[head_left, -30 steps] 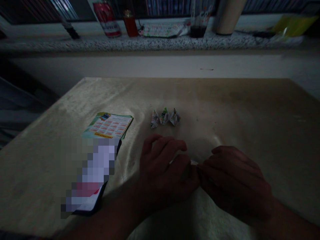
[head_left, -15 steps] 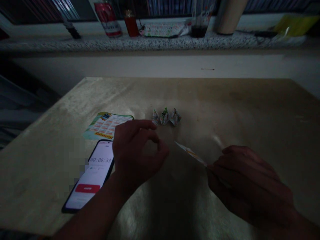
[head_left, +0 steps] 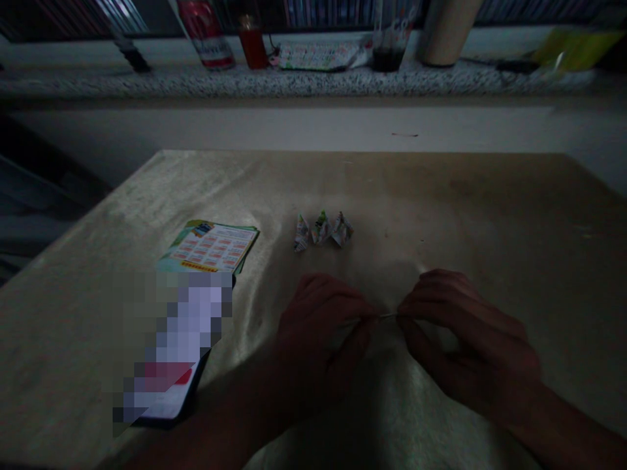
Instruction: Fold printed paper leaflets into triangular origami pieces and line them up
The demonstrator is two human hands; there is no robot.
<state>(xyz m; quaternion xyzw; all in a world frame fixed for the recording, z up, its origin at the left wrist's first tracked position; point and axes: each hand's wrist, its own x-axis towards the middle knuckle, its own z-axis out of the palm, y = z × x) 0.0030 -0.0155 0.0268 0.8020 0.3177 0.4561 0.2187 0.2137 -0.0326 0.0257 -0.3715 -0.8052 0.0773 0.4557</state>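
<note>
dim light – beige table (head_left: 465,209), its far edge facing a pale wall (head_left: 294,127); speckled stone sill (head_left: 304,83) above, dark window (head_left: 333,14) behind – soft sheen at table's left

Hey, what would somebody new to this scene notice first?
Probably the bright, partly pixelated phone at the left of the table, below some printed cards. Next, front and centre, the left hand and right hand pinching a thin pale piece. Beyond them, three small folded papers form a row.

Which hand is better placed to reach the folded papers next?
Likely the left hand: it is nearer the folded papers than the right hand. Both seem to pinch a thin strip.
</note>
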